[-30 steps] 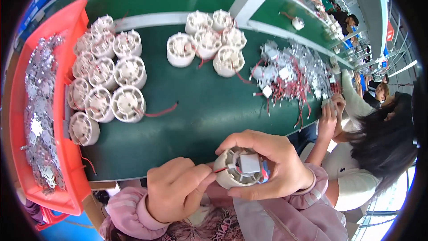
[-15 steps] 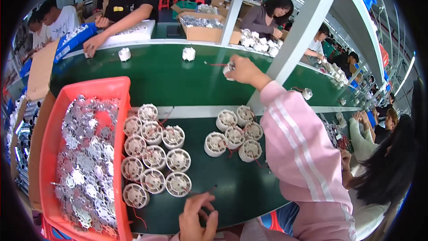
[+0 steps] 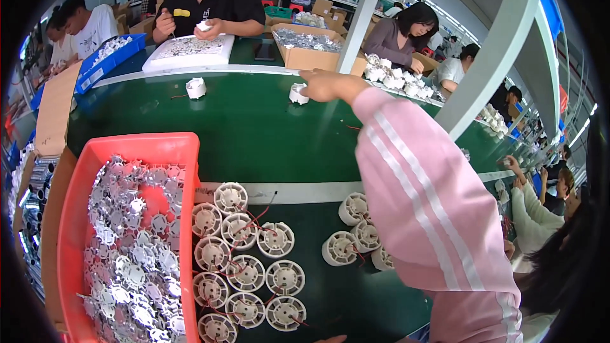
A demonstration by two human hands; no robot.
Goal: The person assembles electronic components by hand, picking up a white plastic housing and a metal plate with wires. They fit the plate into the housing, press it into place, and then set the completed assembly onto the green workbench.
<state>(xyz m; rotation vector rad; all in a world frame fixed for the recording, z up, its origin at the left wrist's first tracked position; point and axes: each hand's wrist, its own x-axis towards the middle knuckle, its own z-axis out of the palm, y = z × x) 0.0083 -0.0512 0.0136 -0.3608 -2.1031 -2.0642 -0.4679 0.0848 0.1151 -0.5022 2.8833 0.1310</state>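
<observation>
My right hand [image 3: 325, 86] reaches far over the green conveyor belt [image 3: 254, 136], its index finger stretched out. It is right at the edge of a white round plastic housing [image 3: 297, 94], which stands on the belt. Another white housing [image 3: 196, 87] with a short wire stands farther left. A bit of red wire [image 3: 353, 128] shows beside my pink sleeve; whatever it belongs to is hidden. Of my left hand [image 3: 333, 340] only a sliver shows at the lower edge, so its fingers cannot be read. White round housings with red wires [image 3: 246, 272] stand grouped on the near table.
A red bin [image 3: 192, 216] of flat silver metal plates stands at left. More round housings [image 3: 340, 248] sit partly behind my sleeve. A grey post [image 3: 362, 19] rises at the belt's far edge. Across it, a person in black [image 3: 213, 0] works at a white foam tray [image 3: 187, 51].
My right hand has let go of the housing it held and moved left to another one. My left hand has dropped almost out of view. The person opposite has lifted a white part.
</observation>
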